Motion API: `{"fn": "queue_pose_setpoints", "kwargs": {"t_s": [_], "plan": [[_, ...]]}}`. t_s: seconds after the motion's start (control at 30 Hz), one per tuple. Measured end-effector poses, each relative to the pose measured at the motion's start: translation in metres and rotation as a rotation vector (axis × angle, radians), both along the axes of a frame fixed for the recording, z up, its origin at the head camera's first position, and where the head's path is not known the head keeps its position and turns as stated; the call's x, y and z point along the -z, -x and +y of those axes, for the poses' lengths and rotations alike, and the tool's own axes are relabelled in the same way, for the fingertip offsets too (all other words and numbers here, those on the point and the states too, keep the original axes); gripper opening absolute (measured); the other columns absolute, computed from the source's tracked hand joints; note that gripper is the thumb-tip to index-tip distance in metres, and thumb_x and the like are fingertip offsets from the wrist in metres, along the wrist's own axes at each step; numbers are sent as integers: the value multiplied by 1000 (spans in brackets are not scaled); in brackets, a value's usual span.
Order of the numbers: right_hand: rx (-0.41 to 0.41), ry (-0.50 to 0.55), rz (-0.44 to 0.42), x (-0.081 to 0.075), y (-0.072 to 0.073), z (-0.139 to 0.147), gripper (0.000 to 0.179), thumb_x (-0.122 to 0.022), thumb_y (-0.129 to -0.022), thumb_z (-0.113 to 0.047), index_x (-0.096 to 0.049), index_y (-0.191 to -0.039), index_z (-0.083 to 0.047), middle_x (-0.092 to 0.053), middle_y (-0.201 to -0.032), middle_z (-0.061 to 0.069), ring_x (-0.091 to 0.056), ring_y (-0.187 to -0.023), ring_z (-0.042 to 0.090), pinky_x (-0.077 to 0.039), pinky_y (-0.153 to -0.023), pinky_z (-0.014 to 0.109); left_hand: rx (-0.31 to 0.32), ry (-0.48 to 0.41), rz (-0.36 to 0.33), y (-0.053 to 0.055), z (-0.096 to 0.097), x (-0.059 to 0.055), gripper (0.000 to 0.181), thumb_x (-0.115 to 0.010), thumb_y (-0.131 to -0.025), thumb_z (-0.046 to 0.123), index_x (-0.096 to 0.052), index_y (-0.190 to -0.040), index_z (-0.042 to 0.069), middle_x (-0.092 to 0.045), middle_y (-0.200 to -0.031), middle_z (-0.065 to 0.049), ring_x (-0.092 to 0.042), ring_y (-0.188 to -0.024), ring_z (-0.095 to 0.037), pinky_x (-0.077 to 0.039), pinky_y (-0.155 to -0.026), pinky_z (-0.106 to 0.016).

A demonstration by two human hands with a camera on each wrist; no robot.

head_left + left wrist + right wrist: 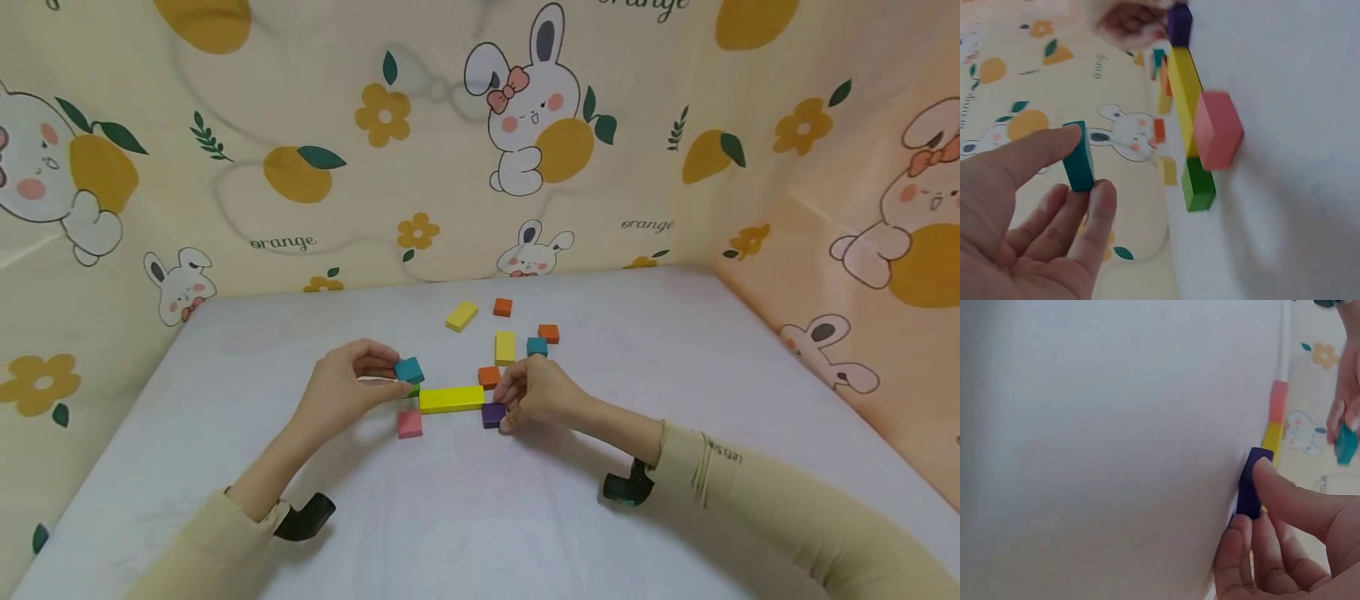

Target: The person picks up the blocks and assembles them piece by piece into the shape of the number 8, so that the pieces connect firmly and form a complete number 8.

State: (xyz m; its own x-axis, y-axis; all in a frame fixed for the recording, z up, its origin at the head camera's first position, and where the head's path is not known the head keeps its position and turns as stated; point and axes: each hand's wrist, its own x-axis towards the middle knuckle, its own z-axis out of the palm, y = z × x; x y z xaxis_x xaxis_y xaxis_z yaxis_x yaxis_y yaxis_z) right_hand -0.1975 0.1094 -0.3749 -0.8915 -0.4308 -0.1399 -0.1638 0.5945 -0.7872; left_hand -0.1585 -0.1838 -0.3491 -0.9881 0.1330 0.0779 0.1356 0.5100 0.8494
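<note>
A pale, whitish table [450,517] spreads beneath the work, with soft shadows below both forearms. Behind it stands a cream printed backdrop [442,175], patterned with rabbits, oranges, flowers and the word "orange"; the same print runs up the right side in a peachier tone.

The left hand [348,377] pinches a teal block [409,370] between thumb and fingers, raised off the table near the left end of a long yellow block [452,401]. The right hand [543,395] pinches a purple block [493,416] at the yellow block's right end. A pink block [410,424] sits at the left end, towards the person.

The head view alone takes in the whole scatter behind: two short yellow blocks, three orange blocks [503,307] and a second teal block [537,346]. There, a green block is mostly covered by the held teal block and the left hand; the left wrist view shows the green block [1199,184] plainly, resting at the yellow block's end beside the pink one, with the held teal block well apart from it. The right wrist view shows the right thumb against the purple block with fingertips at its lower end.
</note>
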Motion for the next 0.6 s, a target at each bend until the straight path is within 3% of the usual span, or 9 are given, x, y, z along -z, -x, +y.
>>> {"fn": "queue_pose_setpoints", "kwargs": {"t_s": [0.13, 0.3, 0.6], "plan": [[26, -10, -22, -1, 0, -1, 32, -92, -63, -3, -72, -87, -6, -67, -82, 5, -60, -76, 20, -53, -70, 28, -25, -23, -14, -21, 1, 2, 40, -84, -79, 26, -65, -112, 12, -71, -103, 0, -67, -96, -16, -53, -86, -38], [63, -1, -62, -1, 0, -4, 31, -92, -64, -1, -71, -87, -5, -67, -83, 7, -60, -76, 21, -53, -70, 27, -40, -56, -56, -37, 3, 7, 42, -87, -76, 26, -65, -111, 14, -71, -101, 3, -67, -96, -14, -52, -87, -38], [111, 17, -87, -1, -1, -5, 32, -92, -62, 1, -71, -86, -5, -66, -83, 8, -59, -74, 22, -53, -69, 27, -28, -120, -88, -47, 3, 19, 41, -88, -75, 21, -66, -108, 9, -71, -97, 0, -67, -92, -17, -55, -79, -30]]}}
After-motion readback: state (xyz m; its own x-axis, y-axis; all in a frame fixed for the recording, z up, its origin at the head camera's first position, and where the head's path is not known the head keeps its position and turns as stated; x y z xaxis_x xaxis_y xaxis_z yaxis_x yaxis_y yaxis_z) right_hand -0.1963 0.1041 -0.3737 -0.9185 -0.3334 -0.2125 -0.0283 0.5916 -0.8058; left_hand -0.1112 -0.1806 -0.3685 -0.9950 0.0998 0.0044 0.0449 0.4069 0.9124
